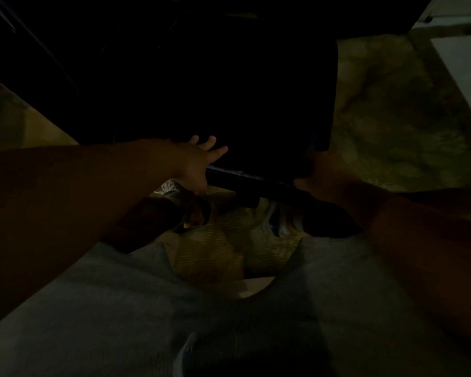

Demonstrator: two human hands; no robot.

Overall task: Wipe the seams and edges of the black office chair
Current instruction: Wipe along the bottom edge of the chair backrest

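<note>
Two hands reach forward into a very dark scene. The left hand (199,159) lies with its fingers straight and spread, the fingertips resting against the near edge of the black office chair (229,99) — released, holding nothing. The right hand (318,172) meets the chair's near right corner, close to where a dark bar (256,183) runs under the seat edge; it is so deep in shadow that I cannot tell whether its fingers are curled on anything or lie flat, and no cloth can be made out there.

Both forearms are bare and come in from the lower left and lower right. The chair itself fills the upper middle of the view as one big black mass, its seams lost in the gloom; only its right side and lower edge stand out against the paler floor.

Just below the left hand is a shoe with white laces (172,190), and a second shoe (280,221) — pale with a blue patch — sits below the bar. Grey trouser legs (120,308) fill the bottom of the view. The floor (392,118) is a mottled greenish-yellow, clearest to the right of the chair, and something white (465,74) stands at the far right edge.
</note>
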